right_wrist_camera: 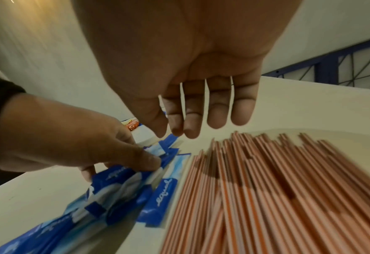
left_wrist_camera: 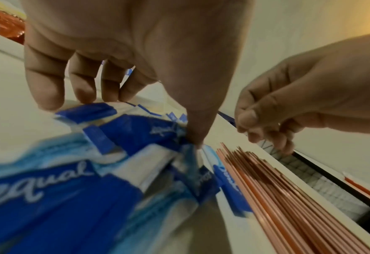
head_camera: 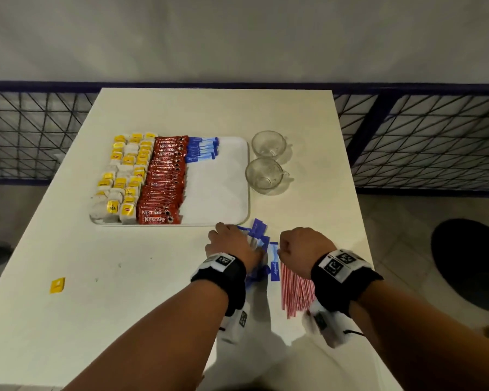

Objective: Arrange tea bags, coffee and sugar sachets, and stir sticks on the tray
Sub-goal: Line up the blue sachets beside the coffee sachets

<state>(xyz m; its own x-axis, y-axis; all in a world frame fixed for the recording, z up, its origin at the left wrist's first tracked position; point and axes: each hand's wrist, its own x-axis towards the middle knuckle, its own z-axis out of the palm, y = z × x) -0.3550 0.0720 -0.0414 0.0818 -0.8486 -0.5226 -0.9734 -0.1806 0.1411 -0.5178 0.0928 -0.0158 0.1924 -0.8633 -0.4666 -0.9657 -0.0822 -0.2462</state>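
Observation:
A white tray [head_camera: 223,193] holds rows of yellow-tagged tea bags [head_camera: 122,176], red coffee sachets [head_camera: 164,179] and a short row of blue sugar sachets [head_camera: 202,149]; its right part is bare. Just in front of the tray lies a loose pile of blue sugar sachets [head_camera: 259,230] [left_wrist_camera: 49,197] [right_wrist_camera: 114,189]. My left hand [head_camera: 237,244] [left_wrist_camera: 151,120] [right_wrist_camera: 140,158] grips a bunch of them between thumb and fingers. One sachet [head_camera: 273,263] [right_wrist_camera: 162,194] lies apart beside red-and-white stir sticks [head_camera: 294,289] [left_wrist_camera: 277,189] [right_wrist_camera: 266,189]. Above the sticks' far ends my right hand [head_camera: 288,246] [left_wrist_camera: 264,127] [right_wrist_camera: 179,132] hovers, fingers curled, holding nothing.
Two glass cups [head_camera: 268,143] [head_camera: 264,173] stand right of the tray. A yellow tag [head_camera: 57,285] lies at the table's near left. The table's right edge runs close to the sticks. A blue mesh railing [head_camera: 421,142] stands behind, and a dark round seat [head_camera: 469,263] sits on the floor.

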